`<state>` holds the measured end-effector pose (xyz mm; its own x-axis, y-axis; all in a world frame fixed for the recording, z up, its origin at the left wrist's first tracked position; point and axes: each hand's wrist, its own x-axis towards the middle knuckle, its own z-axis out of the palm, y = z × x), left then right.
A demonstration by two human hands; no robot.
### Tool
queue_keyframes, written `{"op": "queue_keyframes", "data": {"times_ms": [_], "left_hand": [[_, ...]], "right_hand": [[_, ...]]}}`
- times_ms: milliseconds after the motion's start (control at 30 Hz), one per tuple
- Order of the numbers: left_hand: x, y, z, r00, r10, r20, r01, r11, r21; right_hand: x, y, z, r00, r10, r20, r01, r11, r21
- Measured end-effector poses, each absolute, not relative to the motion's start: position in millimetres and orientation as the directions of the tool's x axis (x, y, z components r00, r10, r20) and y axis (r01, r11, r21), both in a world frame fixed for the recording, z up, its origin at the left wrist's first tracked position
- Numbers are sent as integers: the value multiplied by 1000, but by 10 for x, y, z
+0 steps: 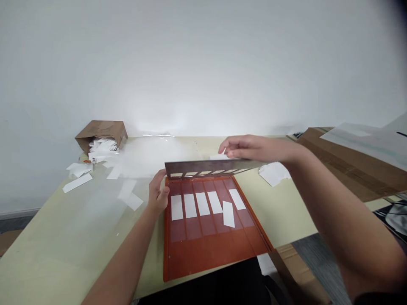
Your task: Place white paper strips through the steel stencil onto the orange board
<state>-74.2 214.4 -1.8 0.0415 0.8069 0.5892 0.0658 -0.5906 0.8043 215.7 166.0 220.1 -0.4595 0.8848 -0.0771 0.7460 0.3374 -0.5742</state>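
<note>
An orange tray (206, 250) with grooved lanes lies on the table in front of me. Several white cards (203, 203) sit in a row across its lanes, and one loose card (228, 214) is askew between two of them. At the tray's far edge a dark slotted panel (203, 166) stands tilted up. My left hand (158, 194) is closed at the panel's left end, its thumb near the tray's corner. Beyond the panel, my right hand (249, 147) has its fingertips and thumb pinched at a white card (218, 156), partly hidden by the panel.
A cardboard box (106, 127) lies on its side at the back left, spilling white cards (103, 146). More cards (130, 195) are scattered left of the tray. A white card pile (274, 173) is at right, beside flattened cardboard (343, 165). A wall (203, 67) rises behind the table.
</note>
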Motion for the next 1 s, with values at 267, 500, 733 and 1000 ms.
{"op": "queue_keyframes", "data": {"times_ms": [267, 500, 733, 1000], "left_hand": [[-516, 2289, 56, -46, 875, 482, 108, -475, 873], [-468, 2552, 160, -77, 889, 451, 176, -433, 884], [-459, 2541, 223, -188, 872, 451, 363, -365, 857], [-622, 2132, 36, 97, 845, 525, 595, -472, 650]], "right_hand": [[2134, 2200, 2421, -314, 949, -28, 818, 255, -516], [2258, 2320, 2009, -58, 883, 466, 993, 98, -60], [2279, 2909, 1563, -12, 873, 487, 995, 58, -78], [2223, 3615, 1307, 59, 962, 268, 973, 5, -232]]}}
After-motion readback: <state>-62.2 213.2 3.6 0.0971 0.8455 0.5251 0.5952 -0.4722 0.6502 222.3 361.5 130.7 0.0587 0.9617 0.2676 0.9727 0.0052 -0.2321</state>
